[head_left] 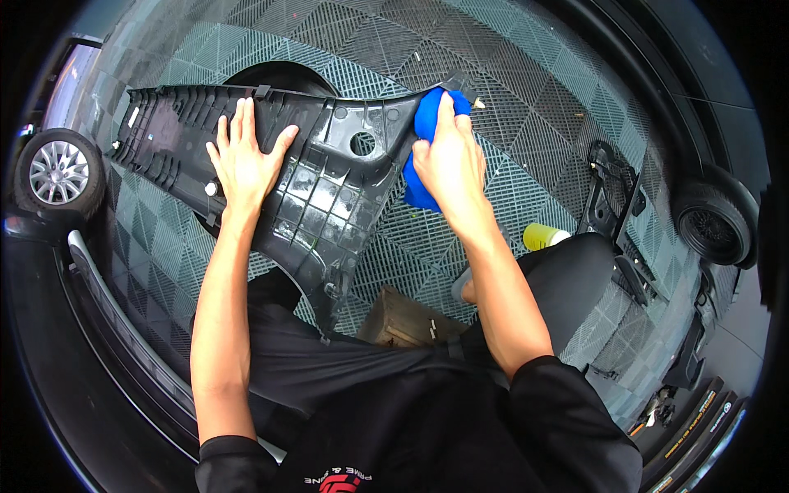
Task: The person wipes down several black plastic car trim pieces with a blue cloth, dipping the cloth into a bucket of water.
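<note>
A large black plastic car trim panel [333, 197] lies in front of me with its ribbed, clipped side facing up. My left hand [246, 164] rests flat on the panel's left part, fingers spread. At the panel's upper right corner, my right hand [454, 164] grips a bright blue cloth [421, 193] and presses it against the edge. Part of the cloth hangs down below that hand. The panel has a round hole, a grid of ribs and a narrow end pointing toward my lap.
A round black surface [283, 76] shows from under the panel. A wooden box [394, 319] sits between my legs, and a yellow bottle [542, 237] is by my right knee. Black plastic parts [606, 193] lie on the grid-tile floor at right. Wheels [59, 172] stand at both sides.
</note>
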Action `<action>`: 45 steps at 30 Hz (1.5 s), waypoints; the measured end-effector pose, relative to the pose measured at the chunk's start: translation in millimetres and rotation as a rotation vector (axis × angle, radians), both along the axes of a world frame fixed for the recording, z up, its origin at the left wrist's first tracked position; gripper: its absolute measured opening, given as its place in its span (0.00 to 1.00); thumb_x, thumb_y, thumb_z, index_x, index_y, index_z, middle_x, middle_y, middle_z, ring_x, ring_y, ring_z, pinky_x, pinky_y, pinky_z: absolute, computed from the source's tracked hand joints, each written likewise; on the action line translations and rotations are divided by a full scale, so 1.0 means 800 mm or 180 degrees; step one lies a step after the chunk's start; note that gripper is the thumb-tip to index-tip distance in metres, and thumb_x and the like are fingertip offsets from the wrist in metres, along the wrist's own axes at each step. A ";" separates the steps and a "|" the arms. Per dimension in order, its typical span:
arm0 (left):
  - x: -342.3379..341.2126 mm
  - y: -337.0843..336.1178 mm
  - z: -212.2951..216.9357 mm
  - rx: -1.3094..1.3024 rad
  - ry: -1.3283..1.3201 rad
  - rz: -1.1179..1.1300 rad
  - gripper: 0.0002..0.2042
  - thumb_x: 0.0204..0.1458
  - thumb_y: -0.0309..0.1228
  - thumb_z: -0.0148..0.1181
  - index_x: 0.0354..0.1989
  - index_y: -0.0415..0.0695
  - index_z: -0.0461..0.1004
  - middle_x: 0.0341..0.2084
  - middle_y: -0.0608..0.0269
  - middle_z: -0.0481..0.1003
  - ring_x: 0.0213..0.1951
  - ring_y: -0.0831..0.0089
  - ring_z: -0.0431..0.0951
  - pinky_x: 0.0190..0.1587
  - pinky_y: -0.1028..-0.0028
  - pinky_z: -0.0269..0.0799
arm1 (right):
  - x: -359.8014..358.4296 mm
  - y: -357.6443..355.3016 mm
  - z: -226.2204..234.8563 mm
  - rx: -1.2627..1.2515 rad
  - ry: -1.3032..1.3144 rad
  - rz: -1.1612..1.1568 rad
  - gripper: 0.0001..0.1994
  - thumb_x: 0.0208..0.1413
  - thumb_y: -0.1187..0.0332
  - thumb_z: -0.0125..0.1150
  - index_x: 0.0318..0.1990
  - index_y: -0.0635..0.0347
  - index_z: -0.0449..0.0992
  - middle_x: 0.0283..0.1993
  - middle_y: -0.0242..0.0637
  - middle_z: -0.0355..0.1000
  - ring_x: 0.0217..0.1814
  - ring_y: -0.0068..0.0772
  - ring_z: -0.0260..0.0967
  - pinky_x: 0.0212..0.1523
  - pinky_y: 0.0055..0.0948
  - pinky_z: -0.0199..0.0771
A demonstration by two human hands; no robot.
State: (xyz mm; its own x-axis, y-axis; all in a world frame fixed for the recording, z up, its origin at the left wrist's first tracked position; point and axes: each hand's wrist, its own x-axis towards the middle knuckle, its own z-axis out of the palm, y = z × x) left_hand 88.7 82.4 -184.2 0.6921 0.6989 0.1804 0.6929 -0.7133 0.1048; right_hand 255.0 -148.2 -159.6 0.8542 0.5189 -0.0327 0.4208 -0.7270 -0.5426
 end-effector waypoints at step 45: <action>0.005 -0.008 -0.011 0.0288 -0.0604 0.0052 0.47 0.48 0.68 0.55 0.69 0.46 0.60 0.70 0.60 0.59 0.71 0.46 0.52 0.68 0.37 0.42 | 0.011 0.046 0.092 -0.1183 -0.1136 0.2118 0.23 0.48 0.71 0.57 0.56 0.56 0.74 0.44 0.56 0.74 0.41 0.56 0.78 0.46 0.47 0.79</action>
State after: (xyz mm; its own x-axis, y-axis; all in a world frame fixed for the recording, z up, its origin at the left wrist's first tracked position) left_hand 92.4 76.3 -193.2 0.6286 0.6846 0.3690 0.6783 -0.7147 0.1705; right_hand 264.0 -111.1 -86.3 0.3654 0.9268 -0.0870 0.9258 -0.3716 -0.0699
